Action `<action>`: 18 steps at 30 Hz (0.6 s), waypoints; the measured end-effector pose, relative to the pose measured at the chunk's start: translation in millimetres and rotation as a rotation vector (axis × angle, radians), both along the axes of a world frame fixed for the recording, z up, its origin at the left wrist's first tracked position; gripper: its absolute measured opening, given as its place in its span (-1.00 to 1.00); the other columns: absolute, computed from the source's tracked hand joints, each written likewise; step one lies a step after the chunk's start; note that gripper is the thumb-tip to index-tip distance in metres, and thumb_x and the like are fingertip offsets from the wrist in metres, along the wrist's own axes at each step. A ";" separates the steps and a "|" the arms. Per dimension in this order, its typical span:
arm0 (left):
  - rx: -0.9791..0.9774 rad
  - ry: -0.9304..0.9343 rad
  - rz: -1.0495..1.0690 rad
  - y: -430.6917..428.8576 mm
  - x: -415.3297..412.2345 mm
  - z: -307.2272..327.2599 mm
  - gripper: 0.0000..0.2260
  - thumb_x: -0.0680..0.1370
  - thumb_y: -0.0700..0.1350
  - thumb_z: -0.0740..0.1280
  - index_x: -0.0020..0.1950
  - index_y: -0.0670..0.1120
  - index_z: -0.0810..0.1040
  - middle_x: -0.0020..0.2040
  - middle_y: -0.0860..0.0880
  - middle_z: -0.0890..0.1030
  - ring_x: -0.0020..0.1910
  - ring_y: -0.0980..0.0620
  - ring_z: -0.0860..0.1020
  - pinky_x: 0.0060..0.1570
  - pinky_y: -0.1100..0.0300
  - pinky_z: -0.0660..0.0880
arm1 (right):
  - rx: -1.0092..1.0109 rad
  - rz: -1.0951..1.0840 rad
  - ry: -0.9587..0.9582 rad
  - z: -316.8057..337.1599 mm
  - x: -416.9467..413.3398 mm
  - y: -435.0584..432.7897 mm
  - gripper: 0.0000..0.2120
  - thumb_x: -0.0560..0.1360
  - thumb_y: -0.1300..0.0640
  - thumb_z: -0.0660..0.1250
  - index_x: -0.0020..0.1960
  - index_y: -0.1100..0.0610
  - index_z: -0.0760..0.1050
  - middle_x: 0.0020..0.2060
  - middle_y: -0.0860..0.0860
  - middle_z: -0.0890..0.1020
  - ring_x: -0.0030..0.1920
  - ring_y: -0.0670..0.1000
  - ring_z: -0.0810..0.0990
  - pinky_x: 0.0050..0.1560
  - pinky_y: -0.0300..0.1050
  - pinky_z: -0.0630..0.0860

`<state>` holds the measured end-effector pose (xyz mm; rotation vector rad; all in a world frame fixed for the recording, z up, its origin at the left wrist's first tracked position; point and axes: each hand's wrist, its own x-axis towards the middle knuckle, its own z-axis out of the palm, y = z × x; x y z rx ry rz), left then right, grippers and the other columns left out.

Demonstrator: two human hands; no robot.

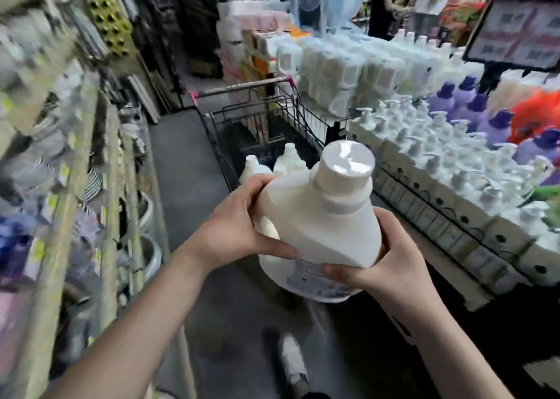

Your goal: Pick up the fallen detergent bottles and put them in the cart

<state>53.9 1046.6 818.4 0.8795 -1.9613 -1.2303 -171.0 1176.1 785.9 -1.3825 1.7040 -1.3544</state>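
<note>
Both hands are gripping a large white detergent bottle (318, 217) in the air over the aisle floor (188, 162), just short of the cart (216, 150). The left hand (236, 229) is curling round the bottle's shoulder. The right hand (385, 262) is cupping its lower side, thumb lying across the label. The bottle's cap is tilting up toward the camera. Two more white bottles (291, 156) are standing inside the cart. Pump bottles (424, 144) are filling the display at right.

One wide-angle head-worn camera looks forward and down the shop aisle (181, 168), close over the detergent bottle (318, 220), cart (242, 87) ahead.
</note>
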 end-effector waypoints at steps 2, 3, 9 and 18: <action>-0.013 -0.006 0.055 -27.7 11.7 2.2 -0.21 0.05 0.06 0.75 0.21 0.38 0.55 0.21 0.20 0.65 0.33 0.07 0.58 0.44 -0.17 0.46 | -0.007 0.055 -0.004 -1.6 3.8 -41.9 -0.16 0.05 0.04 0.80 0.25 -0.20 0.53 0.13 -0.17 0.68 0.15 -0.15 0.65 0.08 -0.07 0.63; -0.013 -0.013 0.076 -42.9 16.2 1.7 -0.22 0.06 0.06 0.74 0.21 0.37 0.55 0.21 0.21 0.65 0.32 0.09 0.58 0.45 -0.12 0.47 | -0.005 0.076 -0.011 -2.3 6.0 -62.9 -0.16 0.04 0.00 0.80 0.24 -0.20 0.53 0.12 -0.19 0.68 0.13 -0.19 0.65 0.04 -0.15 0.61; -0.001 -0.079 0.149 -153.6 28.9 -15.5 -0.17 0.05 0.03 0.76 0.26 0.29 0.54 0.25 0.17 0.65 0.33 0.08 0.57 0.40 0.00 0.49 | -0.003 0.129 -0.069 -29.3 15.5 -184.4 -0.14 0.04 -0.02 0.81 0.26 -0.19 0.52 0.09 -0.27 0.66 0.11 -0.28 0.62 -0.05 -0.41 0.54; 0.095 -0.237 0.081 -338.7 9.3 -29.3 -0.16 0.10 -0.26 0.79 0.24 0.22 0.55 0.20 0.25 0.65 0.21 0.32 0.58 0.17 0.45 0.46 | 0.093 0.056 -0.144 -52.8 12.1 -352.1 -0.14 -0.08 -0.04 0.78 0.13 -0.34 0.49 -0.01 -0.44 0.62 0.01 -0.40 0.58 -0.17 -0.46 0.51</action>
